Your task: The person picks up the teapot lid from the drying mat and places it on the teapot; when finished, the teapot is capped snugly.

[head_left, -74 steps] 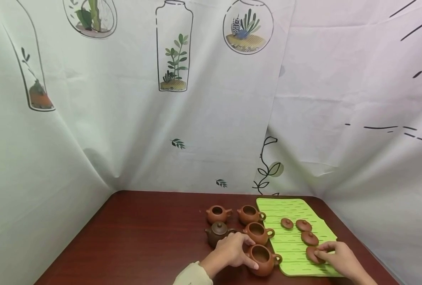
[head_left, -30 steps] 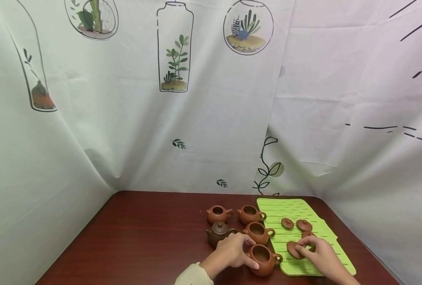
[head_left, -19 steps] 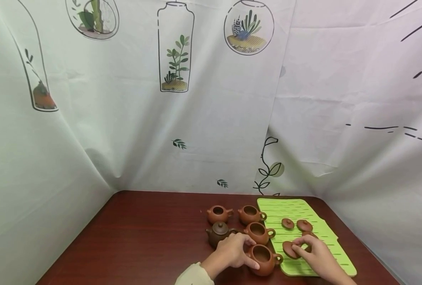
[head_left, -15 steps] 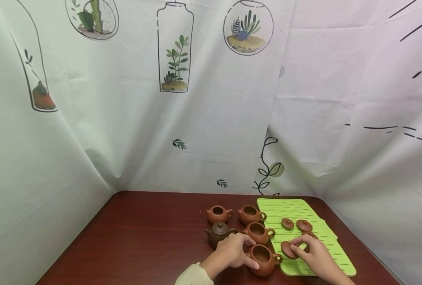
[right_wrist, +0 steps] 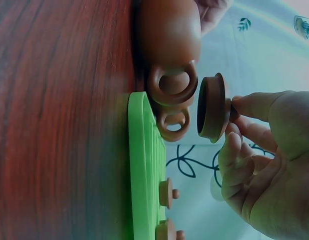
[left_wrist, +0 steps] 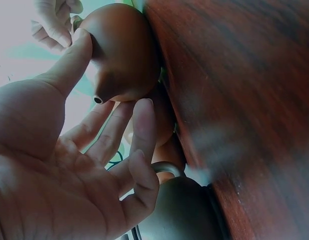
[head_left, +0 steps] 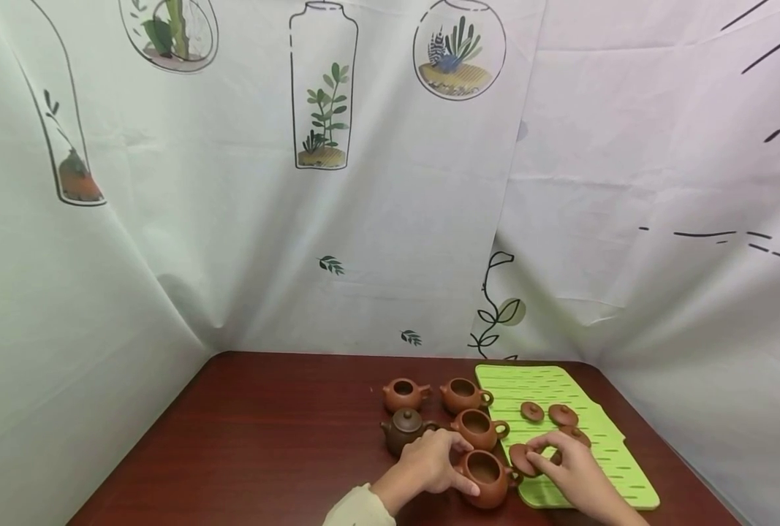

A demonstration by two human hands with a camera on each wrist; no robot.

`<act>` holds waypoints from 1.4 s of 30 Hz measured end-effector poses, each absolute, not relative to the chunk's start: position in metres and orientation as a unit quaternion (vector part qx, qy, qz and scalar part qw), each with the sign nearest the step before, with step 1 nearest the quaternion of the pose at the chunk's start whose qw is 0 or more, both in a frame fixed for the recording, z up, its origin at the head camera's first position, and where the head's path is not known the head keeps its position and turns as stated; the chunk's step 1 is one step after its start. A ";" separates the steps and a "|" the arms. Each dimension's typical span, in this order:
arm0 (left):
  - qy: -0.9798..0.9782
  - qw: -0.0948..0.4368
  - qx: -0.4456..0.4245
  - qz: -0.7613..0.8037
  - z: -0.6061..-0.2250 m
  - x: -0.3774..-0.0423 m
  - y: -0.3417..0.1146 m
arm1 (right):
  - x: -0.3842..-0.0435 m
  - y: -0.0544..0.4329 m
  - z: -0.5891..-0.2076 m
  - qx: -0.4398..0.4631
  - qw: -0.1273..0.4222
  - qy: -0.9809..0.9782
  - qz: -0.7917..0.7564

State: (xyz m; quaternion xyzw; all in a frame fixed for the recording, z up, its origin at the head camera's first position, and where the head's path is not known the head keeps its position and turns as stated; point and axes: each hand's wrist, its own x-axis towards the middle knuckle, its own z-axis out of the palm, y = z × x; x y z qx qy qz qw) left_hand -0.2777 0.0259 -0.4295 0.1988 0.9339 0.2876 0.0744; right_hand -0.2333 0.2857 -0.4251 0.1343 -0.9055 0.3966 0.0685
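My left hand (head_left: pixel 429 462) grips the nearest lidless reddish-brown teapot (head_left: pixel 490 494) from the spout side. In the left wrist view the thumb lies at the pot's rim and other fingers touch its body (left_wrist: pixel 128 47) beside the spout. Between thumb and fingers, my right hand (head_left: pixel 579 473) pinches a round teapot lid (head_left: pixel 518 459) by its knob. The right wrist view shows this lid (right_wrist: pixel 213 107) raised above the green mat, its flange toward the table, close to the pot's handle (right_wrist: pixel 173 95). The pot's mouth faces up.
Behind stand more lidless teapots (head_left: pixel 476 429) and a dark brown teapot (head_left: pixel 404 432) with its lid on, partly hidden by my left hand. Several lids (head_left: pixel 563 415) lie on the green mat (head_left: pixel 633 482) at the right. A white printed curtain (head_left: pixel 390 219) closes off the table's back and sides.
My right hand has lifted the lid from the mat's near right part and carried it left, up to the nearest teapot's handle. The left hand has stayed on the pot.
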 end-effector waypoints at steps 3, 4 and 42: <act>0.934 0.076 0.198 0.288 -0.429 -0.278 0.026 | -0.234 0.283 -0.425 0.142 0.076 -0.906 0.392; 0.934 0.076 0.198 0.289 -0.429 -0.278 0.026 | -0.234 0.283 -0.425 0.145 0.080 -0.906 0.391; 0.932 0.072 0.202 0.293 -0.432 -0.280 0.026 | -0.236 0.241 -0.424 0.242 0.125 -0.884 0.379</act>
